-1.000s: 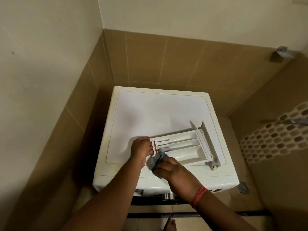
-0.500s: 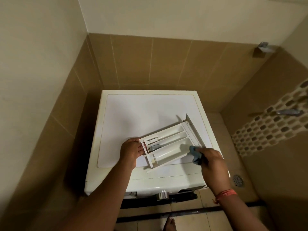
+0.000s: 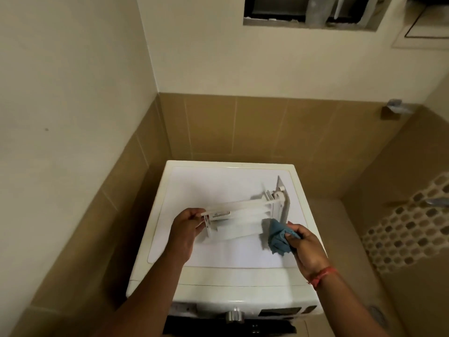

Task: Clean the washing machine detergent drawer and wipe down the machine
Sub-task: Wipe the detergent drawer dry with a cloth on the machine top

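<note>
Motion-blurred along the ribs and walls of the detergent drawer, compartments impossible to separate. Left end covered by the left hand. Part of the blue cloth buried inside the right hand, fingertips unseen. Front of the washing machine cut short by the bottom edge; dial and dark display too small to read. Possibly pipes in the wall opening, cropped by the top edge.
</note>
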### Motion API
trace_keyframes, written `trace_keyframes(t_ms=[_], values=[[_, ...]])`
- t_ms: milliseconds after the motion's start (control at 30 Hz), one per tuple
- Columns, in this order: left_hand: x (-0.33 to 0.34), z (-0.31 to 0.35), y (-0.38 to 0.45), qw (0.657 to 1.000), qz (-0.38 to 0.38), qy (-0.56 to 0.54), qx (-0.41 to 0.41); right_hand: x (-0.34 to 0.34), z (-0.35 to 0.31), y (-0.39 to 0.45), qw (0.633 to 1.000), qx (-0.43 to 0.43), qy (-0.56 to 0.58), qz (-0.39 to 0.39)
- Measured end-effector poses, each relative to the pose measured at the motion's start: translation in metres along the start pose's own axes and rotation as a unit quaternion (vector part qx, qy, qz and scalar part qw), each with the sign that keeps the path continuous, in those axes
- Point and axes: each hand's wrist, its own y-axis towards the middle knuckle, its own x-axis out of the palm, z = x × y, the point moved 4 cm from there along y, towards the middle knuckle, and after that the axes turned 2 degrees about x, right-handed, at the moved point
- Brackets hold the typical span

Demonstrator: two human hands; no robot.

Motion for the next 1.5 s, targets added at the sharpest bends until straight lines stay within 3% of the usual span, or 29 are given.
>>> trace_keyframes(t_ms=[200,467,700,967,1200,1367,1500], values=[[-0.001,-0.008,-0.018,0.999,-0.01,0.031,0.037,-0.004,0.007,0.005,0.998,0.025,-0.031,-0.055],[-0.021,-0.04,-0.049,0.998,0.018,-0.007,0.062,-0.011,0.023,-0.012,0.993,-0.001,-0.073,-0.094],[-0.026,-0.057,-0.066,0.989,0.012,0.128,0.079,-0.016,0.047,-0.016,0.996,0.024,-0.06,-0.054],[-0.008,-0.069,-0.065,0.913,-0.022,0.383,0.136,-0.029,0.103,-0.019,0.986,0.154,0.04,0.04],[-0.008,-0.082,-0.062,0.876,-0.04,0.453,0.16,-0.025,0.136,-0.059,0.93,0.278,0.184,0.157],[-0.011,-0.077,-0.057,0.845,-0.061,0.489,0.207,-0.006,0.11,-0.066,0.917,0.267,0.242,0.174],[-0.015,-0.068,-0.051,0.826,-0.07,0.511,0.225,0.01,0.094,-0.047,0.916,0.262,0.218,0.211]])
